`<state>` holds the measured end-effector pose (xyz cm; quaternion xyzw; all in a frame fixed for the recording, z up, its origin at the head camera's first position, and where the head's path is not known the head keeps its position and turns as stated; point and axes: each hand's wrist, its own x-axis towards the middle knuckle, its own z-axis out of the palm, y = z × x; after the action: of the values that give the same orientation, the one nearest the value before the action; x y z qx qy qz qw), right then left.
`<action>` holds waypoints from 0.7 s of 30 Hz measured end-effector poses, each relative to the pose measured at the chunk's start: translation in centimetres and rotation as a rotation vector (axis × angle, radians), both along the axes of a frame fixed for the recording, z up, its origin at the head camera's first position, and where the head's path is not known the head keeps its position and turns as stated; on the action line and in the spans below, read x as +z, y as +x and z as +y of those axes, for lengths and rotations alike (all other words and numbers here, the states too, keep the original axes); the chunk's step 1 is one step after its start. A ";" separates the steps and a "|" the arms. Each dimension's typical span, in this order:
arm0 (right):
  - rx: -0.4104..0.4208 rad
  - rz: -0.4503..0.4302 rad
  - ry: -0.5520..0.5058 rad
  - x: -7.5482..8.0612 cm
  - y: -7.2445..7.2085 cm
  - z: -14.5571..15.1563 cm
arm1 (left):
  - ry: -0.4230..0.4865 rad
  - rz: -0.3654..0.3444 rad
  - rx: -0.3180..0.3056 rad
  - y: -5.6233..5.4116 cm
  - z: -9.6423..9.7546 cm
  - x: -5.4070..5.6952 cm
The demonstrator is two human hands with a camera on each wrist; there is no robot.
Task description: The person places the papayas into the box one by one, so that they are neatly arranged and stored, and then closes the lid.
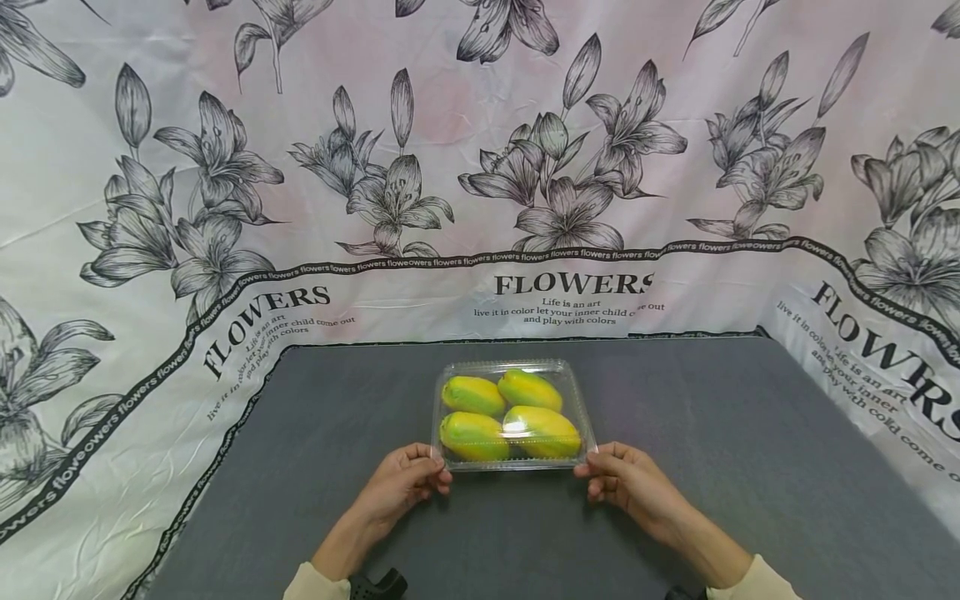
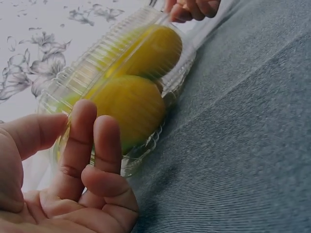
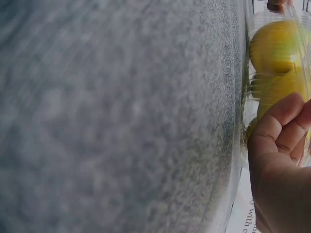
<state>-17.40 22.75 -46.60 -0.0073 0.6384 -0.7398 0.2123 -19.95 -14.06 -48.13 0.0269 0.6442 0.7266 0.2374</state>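
Note:
A clear plastic clamshell box [image 1: 575, 400] holds several yellow-green mangoes [image 1: 474, 436], its lid lying over them. At its near left corner my left hand [image 1: 397, 490] pinches the rim between thumb and fingers. My right hand [image 1: 637, 492] pinches the near right corner in the same way. In the left wrist view, the thumb and forefinger of the left hand [image 2: 73, 179] meet at the box edge, in front of a mango [image 2: 129, 104]. The right wrist view has the right hand [image 3: 279, 160] at the box edge, partly covering a mango [image 3: 274, 46].
The box is over a dark grey table [image 1: 360, 400]. Behind and at both sides hangs a white and pink cloth [image 1: 435, 308] printed with flowers and lettering. A black band [image 1: 382, 583] shows near the left sleeve [image 1: 315, 583].

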 end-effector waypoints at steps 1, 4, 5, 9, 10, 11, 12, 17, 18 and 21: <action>-0.002 0.002 -0.005 0.0 0.0 0.0 | 0.009 -0.008 0.004 0.0 0.0 0.0; -0.010 0.006 -0.019 -0.1 -0.1 -0.1 | 0.034 -0.020 0.008 0.2 0.0 0.0; -0.015 0.006 -0.021 -0.1 -0.1 -0.2 | 0.041 -0.019 0.008 0.2 0.1 0.0; -0.039 0.006 -0.015 -0.2 0.0 -0.4 | 0.071 0.003 0.019 0.4 0.3 0.0; -0.043 0.007 -0.014 -0.2 0.0 -0.5 | 0.078 0.007 0.026 0.5 0.4 -0.1; -0.049 0.006 -0.014 -0.2 0.0 -0.5 | 0.085 0.011 0.035 0.5 0.5 -0.1; -0.055 0.004 -0.014 -0.3 0.0 -0.6 | 0.092 0.014 0.043 0.6 0.6 -0.1; -0.073 -0.007 -0.008 -0.3 0.1 -0.8 | 0.119 0.012 0.089 0.7 0.9 -0.1; -0.075 -0.009 -0.005 -0.3 0.1 -0.8 | 0.123 0.010 0.098 0.7 0.9 -0.1; -0.083 -0.016 0.005 -0.2 0.2 -1.0 | 0.138 0.002 0.117 0.8 1.0 -0.1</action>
<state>-17.23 21.76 -46.84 0.0257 0.6383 -0.7465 0.1863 -19.14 -13.06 -48.18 0.0063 0.5931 0.7820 0.1915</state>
